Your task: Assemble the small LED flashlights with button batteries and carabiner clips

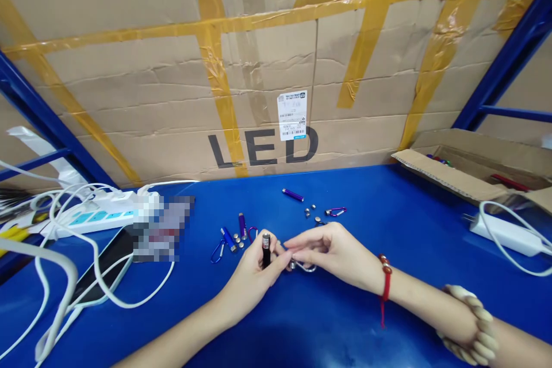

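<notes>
My left hand (pixel 259 270) is closed around a slim black flashlight tube (pixel 266 253), held upright with its metal-rimmed end up. The fingertips of my right hand (pixel 334 250) are pinched together and meet my left fingertips; what lies between them is hidden. Just below the fingertips shows a silver carabiner clip (pixel 307 267) with a small metal end. Whether it is held or resting on the table I cannot tell. Left of my hands lie a blue tube (pixel 228 240) with a blue carabiner (pixel 218 252), a purple tube (pixel 242 226) and several button cells (pixel 237 238).
Farther back on the blue table (pixel 276 328) lie another purple tube (pixel 293 195), small metal pieces (pixel 307 213) and a purple carabiner cap (pixel 335 212). A power strip (pixel 99 215), phone (pixel 103 267) and loose cables crowd the left. An open cardboard box (pixel 457 175) and white adapter (pixel 504 233) stand right.
</notes>
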`<state>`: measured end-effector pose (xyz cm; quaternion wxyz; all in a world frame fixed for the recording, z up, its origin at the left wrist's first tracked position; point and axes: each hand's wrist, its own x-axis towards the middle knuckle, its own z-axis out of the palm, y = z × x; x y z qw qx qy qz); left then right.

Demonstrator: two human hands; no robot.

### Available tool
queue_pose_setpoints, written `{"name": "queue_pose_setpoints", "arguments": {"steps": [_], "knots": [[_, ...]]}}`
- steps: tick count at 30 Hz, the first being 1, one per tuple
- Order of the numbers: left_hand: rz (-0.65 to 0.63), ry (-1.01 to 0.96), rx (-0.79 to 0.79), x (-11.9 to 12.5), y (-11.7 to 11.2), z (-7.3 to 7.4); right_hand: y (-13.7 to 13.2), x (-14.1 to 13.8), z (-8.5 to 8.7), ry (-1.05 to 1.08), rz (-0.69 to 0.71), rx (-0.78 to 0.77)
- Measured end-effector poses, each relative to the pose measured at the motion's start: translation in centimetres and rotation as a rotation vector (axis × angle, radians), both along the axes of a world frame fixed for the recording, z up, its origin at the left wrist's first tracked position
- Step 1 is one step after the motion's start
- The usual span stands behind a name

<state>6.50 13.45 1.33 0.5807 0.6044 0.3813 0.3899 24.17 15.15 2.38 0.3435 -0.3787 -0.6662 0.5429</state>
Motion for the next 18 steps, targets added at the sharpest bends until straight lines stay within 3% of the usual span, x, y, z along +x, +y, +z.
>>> {"name": "queue_pose_setpoints", "arguments": {"steps": [4,9,13,18], "knots": [[-0.025,0.056,-0.001,0.0,0.0,-0.1,-0.1,-0.1,0.0,0.049,0.059,-0.007],[0.048,0.101,0.047,-0.1,0.2,-0.3,0.2,0.6,0.6,-0.258,0.013,0.314],[0.110,0.098,0.044,-0.3,0.5,-0.3,0.5,1.4,1.1,-0.516,0.325,0.496],[0.124,0.105,0.046,-0.4,0.6,-0.2,0.0,1.2,0.9,-0.643,0.346,0.642]]}}
